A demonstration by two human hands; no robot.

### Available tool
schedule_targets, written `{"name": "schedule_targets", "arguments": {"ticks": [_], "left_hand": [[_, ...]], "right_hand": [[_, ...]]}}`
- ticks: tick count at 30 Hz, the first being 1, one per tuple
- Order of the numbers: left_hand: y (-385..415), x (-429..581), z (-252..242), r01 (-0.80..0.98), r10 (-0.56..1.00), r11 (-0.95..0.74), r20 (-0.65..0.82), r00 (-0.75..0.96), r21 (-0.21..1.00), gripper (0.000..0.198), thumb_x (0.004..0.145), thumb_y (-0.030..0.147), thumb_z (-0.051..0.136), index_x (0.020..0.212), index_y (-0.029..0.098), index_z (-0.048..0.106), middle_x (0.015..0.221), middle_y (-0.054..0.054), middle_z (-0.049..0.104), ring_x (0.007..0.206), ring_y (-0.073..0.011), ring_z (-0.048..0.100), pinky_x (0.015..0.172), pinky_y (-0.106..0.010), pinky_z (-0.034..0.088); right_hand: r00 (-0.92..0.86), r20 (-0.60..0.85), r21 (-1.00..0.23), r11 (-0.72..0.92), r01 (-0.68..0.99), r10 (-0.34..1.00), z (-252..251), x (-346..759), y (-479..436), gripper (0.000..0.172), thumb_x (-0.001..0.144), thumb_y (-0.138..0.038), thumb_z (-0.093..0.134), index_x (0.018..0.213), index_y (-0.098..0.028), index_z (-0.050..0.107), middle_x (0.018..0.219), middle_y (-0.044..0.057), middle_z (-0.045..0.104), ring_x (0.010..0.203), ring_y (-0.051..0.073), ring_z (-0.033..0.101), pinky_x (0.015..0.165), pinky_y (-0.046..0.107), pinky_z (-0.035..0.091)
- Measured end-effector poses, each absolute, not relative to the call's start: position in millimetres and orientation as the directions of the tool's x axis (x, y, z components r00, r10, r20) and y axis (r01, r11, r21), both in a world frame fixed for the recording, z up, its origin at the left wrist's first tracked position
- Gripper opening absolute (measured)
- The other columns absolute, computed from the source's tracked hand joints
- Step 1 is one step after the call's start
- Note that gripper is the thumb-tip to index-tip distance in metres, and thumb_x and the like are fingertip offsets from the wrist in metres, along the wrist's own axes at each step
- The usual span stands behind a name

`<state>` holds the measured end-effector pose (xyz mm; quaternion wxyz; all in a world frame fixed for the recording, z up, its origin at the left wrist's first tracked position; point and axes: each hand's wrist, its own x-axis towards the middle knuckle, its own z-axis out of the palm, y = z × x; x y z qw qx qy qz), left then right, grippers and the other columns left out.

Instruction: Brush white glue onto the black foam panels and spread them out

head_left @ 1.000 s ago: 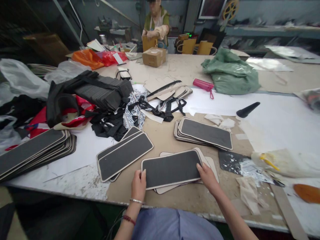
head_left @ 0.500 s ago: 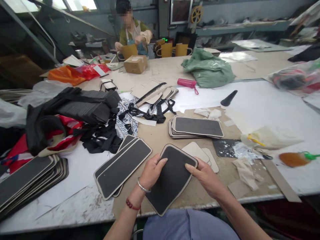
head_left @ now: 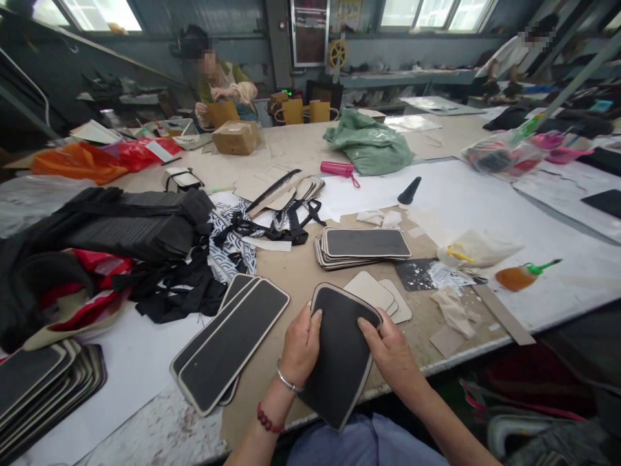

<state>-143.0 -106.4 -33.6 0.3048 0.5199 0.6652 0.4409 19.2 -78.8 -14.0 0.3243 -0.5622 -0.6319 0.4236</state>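
Note:
A black panel with a pale border [head_left: 339, 362] is held between both my hands over the table's front edge, its lower corner near my lap. My left hand [head_left: 301, 343] grips its left edge, thumb on the black face. Around the upper right edge my right hand [head_left: 391, 346] is closed, thumb also on top. Behind the panel lie several beige pieces [head_left: 371, 291]. Left of my left hand a few similar black panels [head_left: 235, 343] overlap on brown board. A neat stack of such panels [head_left: 366, 243] sits farther back.
Another panel stack [head_left: 48, 388] lies at far left, below dark bundled strips [head_left: 140, 220]. To the right are a glue-smeared black board [head_left: 417, 275], a bottle of amber liquid [head_left: 517, 277] and a flat strip [head_left: 504, 315]. A co-worker [head_left: 226, 87] handles brown pieces across the table.
My view has turned right and up, bringing a second person at far right into sight. Both hands keep hold of the panel, which now stands a little steeper.

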Motion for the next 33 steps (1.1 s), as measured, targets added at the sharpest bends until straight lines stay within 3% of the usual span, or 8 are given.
{"name": "schedule_targets", "arguments": {"ticks": [3,6,9,13,16,21,29,33], "left_hand": [[-110,-143,-31,0.39,0.952,0.079,0.046,-0.301,0.918,0.026,0.085,0.038,0.036,0.074,0.02,0.051,0.07,-0.003,0.054,0.066,-0.0165,0.049,0.065,-0.027,0.036],[-113,-140,-25,0.304,0.949,0.075,0.026,-0.315,0.95,0.027,0.086,0.04,0.037,0.073,0.02,0.051,0.071,-0.002,0.056,0.065,-0.0154,0.049,0.064,-0.025,0.036],[-115,-132,-19,0.266,0.95,0.079,0.008,-0.312,0.961,0.03,0.085,0.042,0.039,0.068,0.02,0.05,0.066,-0.001,0.054,0.062,-0.0146,0.048,0.062,-0.025,0.036],[-113,-114,-14,0.194,0.952,0.118,-0.055,-0.301,0.974,0.032,0.085,0.045,0.039,0.074,0.019,0.055,0.069,-0.001,0.056,0.068,-0.0152,0.05,0.064,-0.024,0.039],[-107,-100,-10,0.164,0.95,0.148,-0.094,-0.299,0.975,0.034,0.083,0.048,0.041,0.079,0.018,0.057,0.072,-0.002,0.059,0.071,-0.016,0.053,0.066,-0.025,0.041],[-93,-72,-4,0.111,0.936,0.189,-0.145,-0.322,0.976,0.032,0.07,0.041,0.062,0.093,0.018,0.06,0.088,-0.003,0.066,0.081,-0.0183,0.058,0.073,-0.025,0.045],[-84,-27,-7,0.432,0.923,0.132,0.049,-0.382,0.892,0.028,0.084,0.039,0.042,0.091,0.019,0.061,0.083,-0.004,0.064,0.074,-0.0171,0.056,0.071,-0.026,0.042],[-82,-17,-4,0.458,0.916,0.169,0.033,-0.401,0.873,0.031,0.086,0.042,0.039,0.089,0.019,0.06,0.076,-0.003,0.061,0.069,-0.0163,0.054,0.067,-0.025,0.04]], "right_hand": [[-0.14,-0.078,-0.925,-0.02,0.379,0.987,-15,20,-82,0.037,0.076,-0.053,0.047,0.09,-0.019,0.056,0.08,0.006,0.063,0.081,0.022,0.058,0.075,0.034,0.046],[-0.239,-0.241,-0.967,-0.211,0.141,0.941,-10,22,-81,0.043,0.073,-0.054,0.056,0.093,-0.016,0.059,0.086,0.008,0.066,0.086,0.025,0.06,0.079,0.038,0.048],[-0.35,-0.349,-0.908,-0.406,-0.104,0.869,-3,25,-78,0.047,0.067,-0.05,0.067,0.098,-0.014,0.06,0.093,0.009,0.067,0.086,0.025,0.062,0.078,0.039,0.051],[-0.307,-0.371,-0.874,-0.441,-0.205,0.877,-2,34,-71,0.045,0.062,-0.045,0.073,0.092,-0.014,0.062,0.09,0.008,0.069,0.081,0.025,0.064,0.077,0.04,0.052],[-0.297,-0.322,-0.909,-0.381,-0.169,0.899,-6,48,-64,0.039,0.065,-0.046,0.07,0.087,-0.015,0.064,0.09,0.008,0.069,0.085,0.025,0.064,0.078,0.039,0.053],[-0.237,-0.176,-0.984,-0.168,0.051,0.956,-12,75,-58,0.036,0.071,-0.049,0.062,0.088,-0.018,0.066,0.097,0.009,0.067,0.095,0.025,0.061,0.083,0.037,0.05],[-0.22,-0.07,-0.986,-0.034,0.165,0.973,-17,109,-48,0.036,0.076,-0.048,0.055,0.086,-0.016,0.066,0.093,0.01,0.068,0.091,0.026,0.062,0.083,0.037,0.049],[-0.205,-0.071,-0.99,-0.044,0.136,0.976,-22,115,-46,0.039,0.077,-0.051,0.052,0.087,-0.016,0.066,0.094,0.011,0.068,0.093,0.027,0.061,0.084,0.038,0.047]]}}
